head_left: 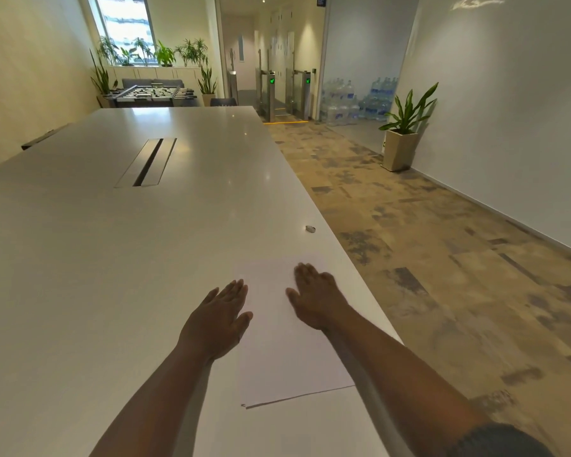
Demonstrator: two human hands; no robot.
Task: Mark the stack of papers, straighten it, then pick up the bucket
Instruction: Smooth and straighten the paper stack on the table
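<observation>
Near the right edge of the long white table (119,245) | stack of papers (277,351) lies flat | left hand (216,319) flat on its left edge, fingers straight | right hand (315,300) flat on top, gripping nothing | small metallic object (310,229) farther along.

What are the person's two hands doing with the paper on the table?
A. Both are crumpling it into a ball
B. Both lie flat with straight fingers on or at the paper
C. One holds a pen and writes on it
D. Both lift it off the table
B: the left hand lies flat at the left edge of the stack of papers, and the right hand lies flat on top; the stack rests on the table.
</observation>
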